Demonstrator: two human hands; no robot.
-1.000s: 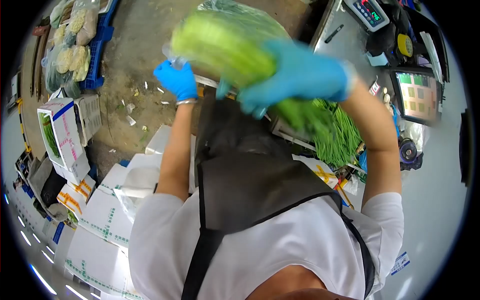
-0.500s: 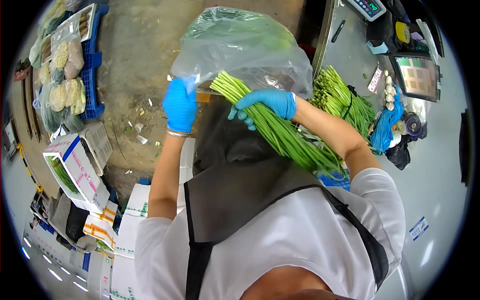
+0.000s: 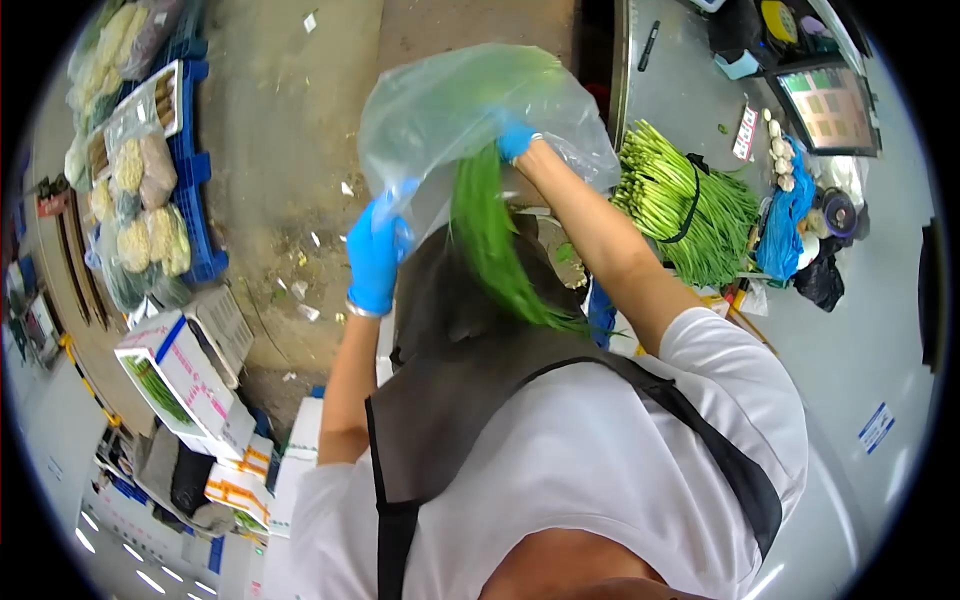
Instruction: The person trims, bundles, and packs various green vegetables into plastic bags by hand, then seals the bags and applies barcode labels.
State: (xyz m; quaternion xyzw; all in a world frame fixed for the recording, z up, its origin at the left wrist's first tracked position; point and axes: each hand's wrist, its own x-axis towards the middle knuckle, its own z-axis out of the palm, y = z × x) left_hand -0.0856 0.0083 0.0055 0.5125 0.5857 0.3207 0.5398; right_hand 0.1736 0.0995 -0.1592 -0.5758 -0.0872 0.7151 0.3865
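Note:
A clear plastic bag (image 3: 420,110) is held up in front of me, with something green showing through its far end. My left hand (image 3: 375,255), in a blue glove, is closed on the bag's near left edge. My right hand (image 3: 513,138), also gloved, reaches into the bag's mouth and is closed around a bunch of long green stalks (image 3: 485,225), like garlic scapes. The cut ends are inside the bag, while the thin dark-green tips trail out toward my apron (image 3: 480,400). Plastic partly covers the right fingers.
To the right, a metal table (image 3: 680,85) bears a black-tied bundle of similar stalks (image 3: 685,205), a marker (image 3: 649,46), a screen (image 3: 828,108) and a blue plastic bag (image 3: 783,225). At left are bagged vegetables (image 3: 150,245), a blue pallet (image 3: 200,215) and white boxes (image 3: 185,375).
My right hand has moved forward and left, carrying the stalks' cut ends into the bag. The tips have swung left and now hang over the apron. My left hand still grips the bag.

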